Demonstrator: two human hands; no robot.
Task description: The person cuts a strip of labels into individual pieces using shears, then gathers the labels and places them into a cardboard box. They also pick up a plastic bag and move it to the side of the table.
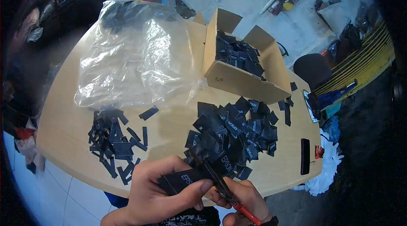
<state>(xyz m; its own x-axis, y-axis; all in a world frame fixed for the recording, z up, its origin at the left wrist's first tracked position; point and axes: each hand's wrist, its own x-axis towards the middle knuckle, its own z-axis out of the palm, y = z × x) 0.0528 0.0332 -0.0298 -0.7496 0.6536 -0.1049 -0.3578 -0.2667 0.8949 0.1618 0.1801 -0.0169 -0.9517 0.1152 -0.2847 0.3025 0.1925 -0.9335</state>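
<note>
A black fabric label (183, 180) with white "EPSON" lettering is pinched between the thumb and fingers of my left hand (159, 192). My right hand (246, 194) is closed around the red handle of a pair of scissors (219, 183). The dark blades lie against the label's right end, beside my left thumb. Just beyond my hands, a pile of black EPSON labels (233, 128) spreads over the table. To the left lies a heap of narrow black strips (114, 139).
On the wooden table (63, 120), an open cardboard box (248, 84) holds many more black labels. A large clear plastic bag (135, 56) lies at the back left. A black flat object (305, 156) and a small red packet (319, 152) sit near the right edge.
</note>
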